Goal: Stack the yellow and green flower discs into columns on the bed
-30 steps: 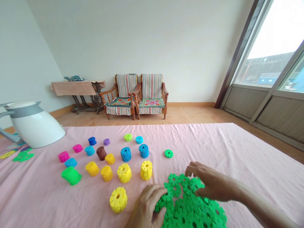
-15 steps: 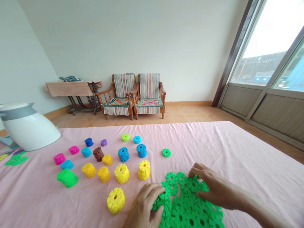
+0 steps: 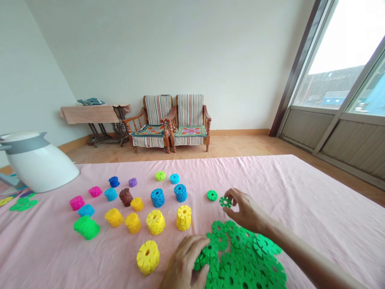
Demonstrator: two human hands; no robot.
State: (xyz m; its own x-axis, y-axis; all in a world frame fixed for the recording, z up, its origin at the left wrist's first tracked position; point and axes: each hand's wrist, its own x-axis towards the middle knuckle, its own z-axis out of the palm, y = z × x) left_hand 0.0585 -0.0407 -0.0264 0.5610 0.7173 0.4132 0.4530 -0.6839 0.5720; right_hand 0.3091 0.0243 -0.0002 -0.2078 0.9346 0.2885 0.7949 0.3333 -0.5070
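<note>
Since the earlier shot the right hand (image 3: 245,210) has come off the heap and reaches farther out. It's pinching one flat green plastic gear-shaped disc (image 3: 225,202) just beside a lone green disc (image 3: 212,195) on the pink-clothed counter (image 3: 300,192). Left hand (image 3: 186,265) rests curled on the edge of the loose heap of green discs (image 3: 240,261); can't tell if it's gripping any.

A white jug (image 3: 39,164) stands left on the pink cloth (image 3: 300,192), two striped armchairs (image 3: 170,122) against the far wall.
</note>
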